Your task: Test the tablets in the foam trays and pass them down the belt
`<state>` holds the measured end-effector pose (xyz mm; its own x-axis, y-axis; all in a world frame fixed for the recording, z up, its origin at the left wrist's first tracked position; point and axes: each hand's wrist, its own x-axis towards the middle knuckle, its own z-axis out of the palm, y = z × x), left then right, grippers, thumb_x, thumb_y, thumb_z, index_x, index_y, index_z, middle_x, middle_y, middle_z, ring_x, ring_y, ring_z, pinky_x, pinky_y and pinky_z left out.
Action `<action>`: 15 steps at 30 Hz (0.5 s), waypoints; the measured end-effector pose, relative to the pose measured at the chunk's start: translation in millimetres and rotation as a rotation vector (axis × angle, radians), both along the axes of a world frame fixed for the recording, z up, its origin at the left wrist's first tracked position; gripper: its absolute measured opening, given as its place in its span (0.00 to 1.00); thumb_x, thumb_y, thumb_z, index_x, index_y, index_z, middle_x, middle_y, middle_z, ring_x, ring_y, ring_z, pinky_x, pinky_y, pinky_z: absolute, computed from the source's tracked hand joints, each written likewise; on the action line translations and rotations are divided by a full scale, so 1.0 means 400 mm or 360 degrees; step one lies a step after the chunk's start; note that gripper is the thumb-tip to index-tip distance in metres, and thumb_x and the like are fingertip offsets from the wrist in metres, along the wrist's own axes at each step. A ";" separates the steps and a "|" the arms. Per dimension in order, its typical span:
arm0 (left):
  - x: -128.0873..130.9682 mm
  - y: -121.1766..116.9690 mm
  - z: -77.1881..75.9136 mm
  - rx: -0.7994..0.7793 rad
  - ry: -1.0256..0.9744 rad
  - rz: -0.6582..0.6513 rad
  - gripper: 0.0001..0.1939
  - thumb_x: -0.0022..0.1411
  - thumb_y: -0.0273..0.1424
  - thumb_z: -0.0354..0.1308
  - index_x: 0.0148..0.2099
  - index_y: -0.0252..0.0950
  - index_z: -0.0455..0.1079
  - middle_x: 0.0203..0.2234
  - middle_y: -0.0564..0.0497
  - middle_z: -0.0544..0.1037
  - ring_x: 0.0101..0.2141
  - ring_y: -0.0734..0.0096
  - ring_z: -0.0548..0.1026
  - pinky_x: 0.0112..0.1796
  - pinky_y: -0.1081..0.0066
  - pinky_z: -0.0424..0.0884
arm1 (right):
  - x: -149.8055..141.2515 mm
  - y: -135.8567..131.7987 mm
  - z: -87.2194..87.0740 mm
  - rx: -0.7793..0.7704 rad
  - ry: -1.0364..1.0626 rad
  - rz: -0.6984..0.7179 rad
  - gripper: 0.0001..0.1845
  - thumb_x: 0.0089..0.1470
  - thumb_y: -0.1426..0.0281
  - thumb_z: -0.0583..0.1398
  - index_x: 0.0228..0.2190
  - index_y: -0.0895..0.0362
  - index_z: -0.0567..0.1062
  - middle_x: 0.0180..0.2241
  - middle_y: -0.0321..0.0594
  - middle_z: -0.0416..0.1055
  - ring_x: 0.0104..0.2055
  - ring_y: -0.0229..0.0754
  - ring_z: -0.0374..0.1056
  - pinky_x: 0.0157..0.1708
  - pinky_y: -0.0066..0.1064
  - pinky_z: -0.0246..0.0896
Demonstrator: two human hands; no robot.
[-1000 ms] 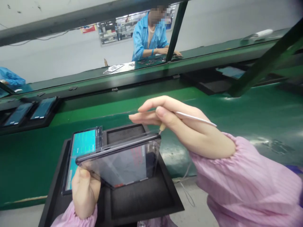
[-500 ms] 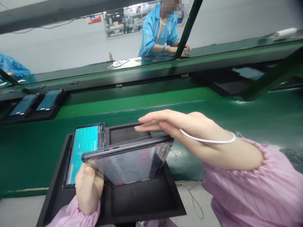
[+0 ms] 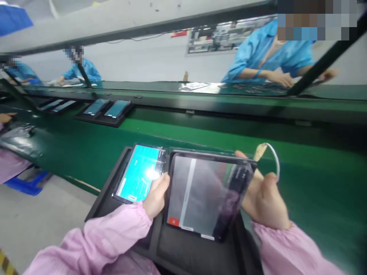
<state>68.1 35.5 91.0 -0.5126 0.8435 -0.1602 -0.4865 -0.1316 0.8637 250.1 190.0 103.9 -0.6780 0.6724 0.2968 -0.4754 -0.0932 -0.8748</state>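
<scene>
A tablet (image 3: 197, 191) in clear film is tilted up over the right compartment of a black tray (image 3: 197, 252). Its screen is mostly grey, with a red patch at the lower left corner. My left hand (image 3: 156, 194) grips its left edge. At the right edge, my right hand (image 3: 265, 200) holds the tablet with its fingers partly hidden behind it and its thumb off the screen. A white cord loop (image 3: 276, 156) with a beige piece shows above that hand. A second tablet (image 3: 140, 173) with a lit turquoise screen lies in the left compartment, partly behind my left hand.
Another black tray (image 3: 114, 121) with two tablets sits farther back on the green bench (image 3: 65, 149), and more trays are beyond it. Co-workers in blue (image 3: 266, 53) sit across a raised ledge. A slanted green post (image 3: 321, 61) and a blue stool (image 3: 28, 185) flank the area.
The tablet has turned from nearly edge-on to show its screen. My right hand has moved from above its top edge to its right side. The view has swung left.
</scene>
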 end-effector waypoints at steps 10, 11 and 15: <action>-0.018 0.082 0.058 -0.0084 -0.0270 -0.0224 0.23 0.58 0.47 0.67 0.48 0.35 0.78 0.54 0.43 0.76 0.63 0.51 0.64 0.65 0.57 0.56 | -0.075 0.045 -0.078 -0.0125 -0.0327 -0.0440 0.23 0.59 0.45 0.55 0.31 0.47 0.80 0.34 0.36 0.79 0.51 0.49 0.74 0.52 0.42 0.72; -0.020 0.086 0.057 -0.0106 -0.0265 -0.0229 0.22 0.59 0.46 0.66 0.48 0.35 0.77 0.54 0.43 0.76 0.63 0.51 0.64 0.65 0.57 0.56 | -0.074 0.049 -0.080 -0.0160 -0.0344 -0.0445 0.22 0.58 0.45 0.55 0.31 0.47 0.79 0.34 0.36 0.79 0.51 0.49 0.74 0.52 0.43 0.72; -0.018 0.095 0.037 -0.0137 -0.0177 -0.0204 0.21 0.63 0.45 0.62 0.49 0.35 0.77 0.55 0.43 0.75 0.64 0.50 0.63 0.65 0.55 0.55 | -0.065 0.052 -0.096 -0.0416 -0.0336 -0.0347 0.21 0.55 0.45 0.59 0.35 0.48 0.79 0.36 0.35 0.80 0.50 0.49 0.74 0.52 0.45 0.72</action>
